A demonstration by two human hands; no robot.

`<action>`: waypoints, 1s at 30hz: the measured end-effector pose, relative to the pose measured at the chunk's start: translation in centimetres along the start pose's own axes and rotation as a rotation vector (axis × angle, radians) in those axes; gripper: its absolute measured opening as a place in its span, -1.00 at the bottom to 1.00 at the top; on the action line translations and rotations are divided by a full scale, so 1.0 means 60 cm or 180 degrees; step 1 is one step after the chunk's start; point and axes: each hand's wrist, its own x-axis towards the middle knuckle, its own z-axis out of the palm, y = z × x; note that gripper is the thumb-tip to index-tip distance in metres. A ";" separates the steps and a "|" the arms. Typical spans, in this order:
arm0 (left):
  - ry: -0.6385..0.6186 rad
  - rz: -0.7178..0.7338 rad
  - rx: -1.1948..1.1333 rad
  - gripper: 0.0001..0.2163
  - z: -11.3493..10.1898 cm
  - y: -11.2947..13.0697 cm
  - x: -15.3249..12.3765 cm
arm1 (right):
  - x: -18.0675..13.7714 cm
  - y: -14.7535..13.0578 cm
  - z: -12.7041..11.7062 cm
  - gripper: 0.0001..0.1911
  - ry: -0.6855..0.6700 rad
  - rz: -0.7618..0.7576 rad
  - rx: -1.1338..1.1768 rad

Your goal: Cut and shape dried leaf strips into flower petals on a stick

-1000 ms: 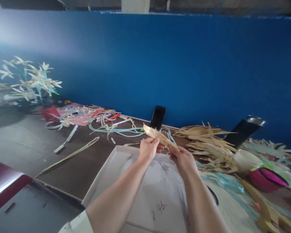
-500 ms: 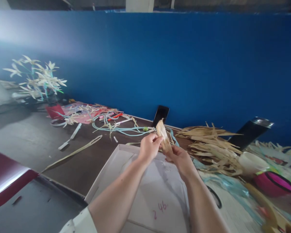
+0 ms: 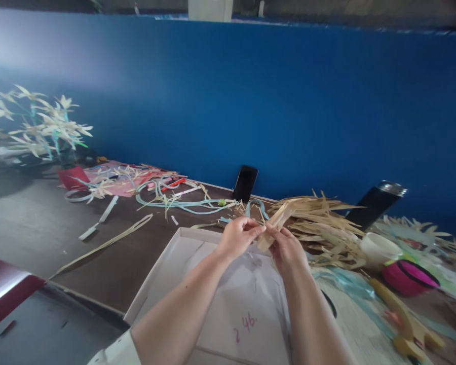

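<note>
Both my hands meet above the far edge of a shallow white box (image 3: 163, 284). My left hand (image 3: 237, 237) pinches the lower end of a dried straw-coloured leaf strip (image 3: 275, 222). My right hand (image 3: 287, 248) also has its fingers closed round that strip, just right of the left hand. The strip's free end points up and to the right, toward a pile of dried leaves (image 3: 319, 223). The box has pink writing on its bottom.
A black phone (image 3: 245, 183) leans on the blue wall. Light blue strips (image 3: 182, 202), white strips and red pieces lie to the left, near a spray of straw flowers (image 3: 41, 126). At right are a black flask (image 3: 374, 205), a white cup (image 3: 378, 249) and a pink bowl (image 3: 410, 278).
The leaf strip has swung over: its free end pointed left, then straight up, and now points up to the right. Both hands have kept hold of it and closed in together.
</note>
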 end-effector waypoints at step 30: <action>0.0394 0.0133 0.0841 -0.82 0.005 -0.009 -0.003 | 0.001 0.006 -0.001 -0.72 0.0229 0.0122 -0.0286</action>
